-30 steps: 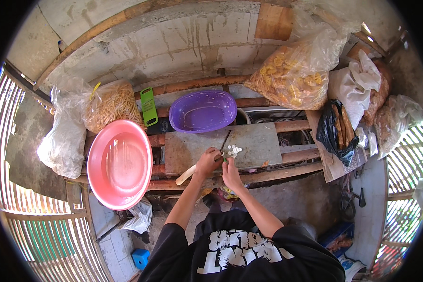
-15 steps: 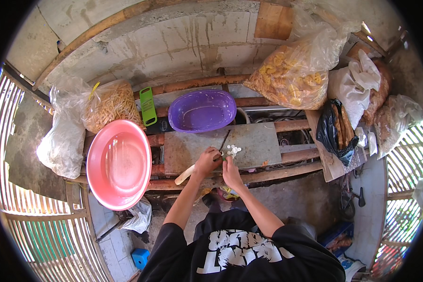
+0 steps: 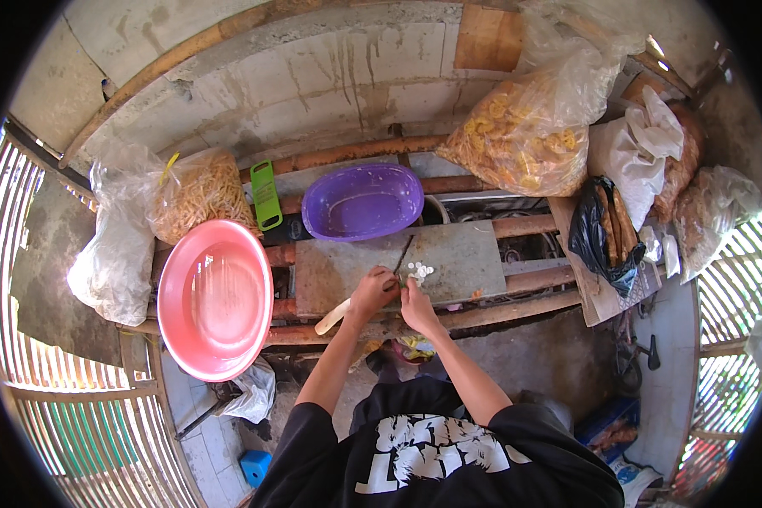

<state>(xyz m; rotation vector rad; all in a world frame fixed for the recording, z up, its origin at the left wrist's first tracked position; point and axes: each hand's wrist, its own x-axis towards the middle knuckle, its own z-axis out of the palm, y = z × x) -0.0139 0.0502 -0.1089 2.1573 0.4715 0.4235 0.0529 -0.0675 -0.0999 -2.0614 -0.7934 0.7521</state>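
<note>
My left hand (image 3: 374, 289) is closed around a long pale stick-shaped piece (image 3: 334, 317), likely a peeled root or stem, whose end sticks out toward the lower left. Beside it, my right hand (image 3: 416, 306) is closed on what looks like a knife; a bit of green shows at its fingers and a thin dark blade (image 3: 405, 254) points away from me. Both hands nearly meet at the near part of a grey stone board (image 3: 330, 262). Small round white slices (image 3: 421, 271) lie on the board just beyond my right hand.
A purple basin (image 3: 362, 203) stands behind the board, with a green slicer (image 3: 266, 196) to its left. At left are a pink basin (image 3: 216, 300) and a bag of pale sticks (image 3: 203, 195). A large bag of yellow chips (image 3: 525, 135) and a black bag (image 3: 597, 237) stand right.
Both hands stay in nearly the same place over the board, with only slight finger movement. The view has shifted a little; the basins and bags stand as before.
</note>
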